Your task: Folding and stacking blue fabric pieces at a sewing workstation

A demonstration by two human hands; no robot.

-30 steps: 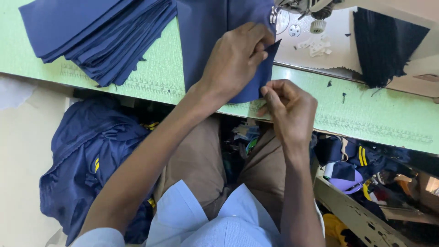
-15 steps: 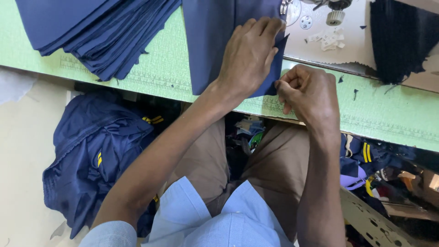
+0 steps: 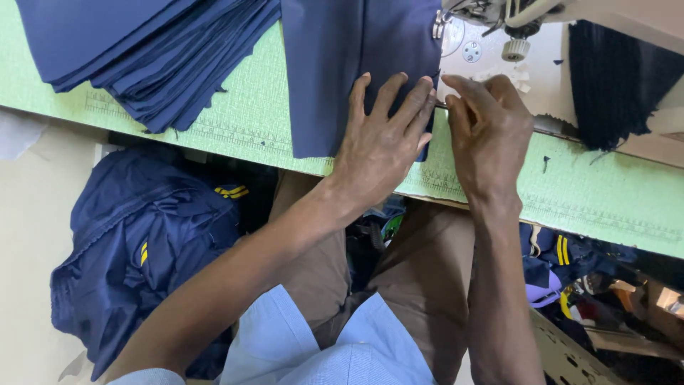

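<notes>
Bare pale green table top (image 3: 271, 107) shows in a strip between the stack of cut navy fabric pieces (image 3: 149, 57) and the flat navy fabric panel (image 3: 356, 64); a hand could pass there. More bare green lies right of the right hand (image 3: 491, 135), toward the table's near edge. Farther back that side is blocked by the dark fringed cloth (image 3: 620, 78) and the sewing machine head (image 3: 499, 14). The left hand (image 3: 381, 142) and right hand sit nearly touching, no gap between. Below the table, the heap of navy garments with yellow stripes (image 3: 142, 249) fills the left floor.
</notes>
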